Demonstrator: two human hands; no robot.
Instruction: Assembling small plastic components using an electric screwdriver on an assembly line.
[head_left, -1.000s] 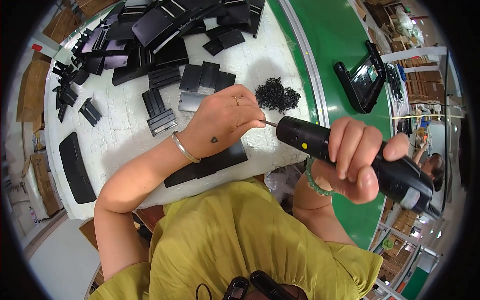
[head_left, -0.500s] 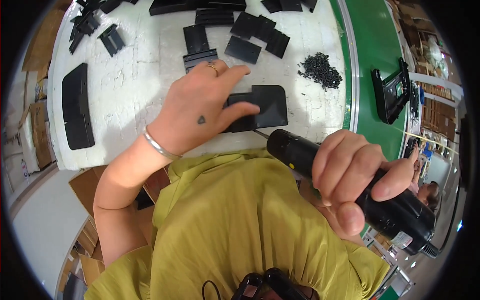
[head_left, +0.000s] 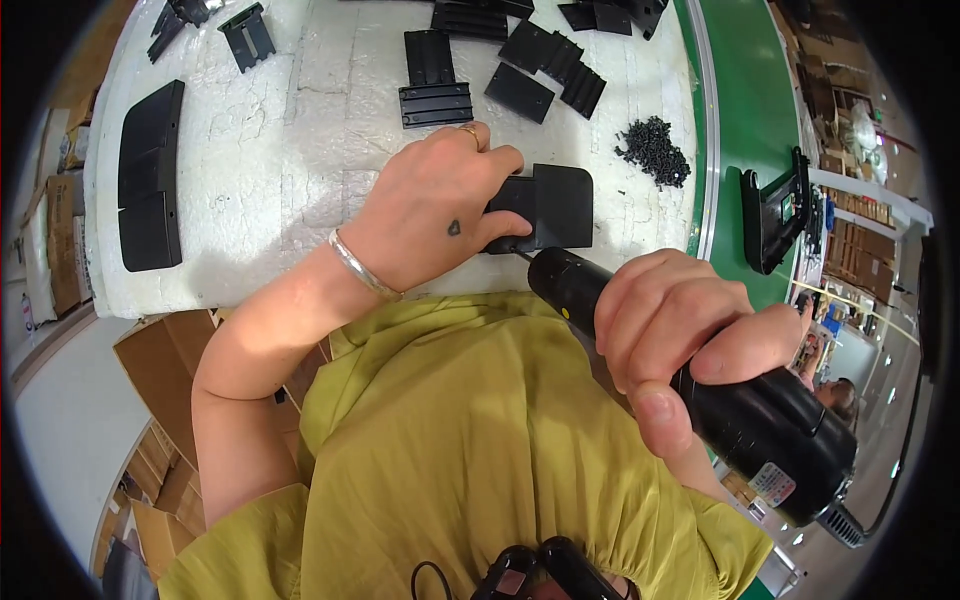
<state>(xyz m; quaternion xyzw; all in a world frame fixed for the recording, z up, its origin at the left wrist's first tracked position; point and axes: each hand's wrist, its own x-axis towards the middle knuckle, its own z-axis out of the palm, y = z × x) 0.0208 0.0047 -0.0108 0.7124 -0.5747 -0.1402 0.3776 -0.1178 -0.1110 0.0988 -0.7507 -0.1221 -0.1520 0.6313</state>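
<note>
My left hand [head_left: 435,205] holds a flat black plastic part [head_left: 565,208] down on the white work surface. Its thumb lies on the part's left half and the other fingers curl round the far side. My right hand [head_left: 680,345] is wrapped round a black electric screwdriver [head_left: 775,440], tilted with its tip pointing up and left. The thin bit [head_left: 522,255] meets the part's near edge, just below my left thumb; whether a screw sits there is too small to tell.
A pile of small black screws [head_left: 655,152] lies to the right. Several black plastic pieces [head_left: 437,100] are spread at the back, and a long black panel [head_left: 150,178] lies far left. A black housing [head_left: 775,212] rests on the green surface [head_left: 735,120] at right.
The screwdriver's bit has come up against the part's near edge. My left index finger has drawn in closer to the part. The whole view has shifted slightly.
</note>
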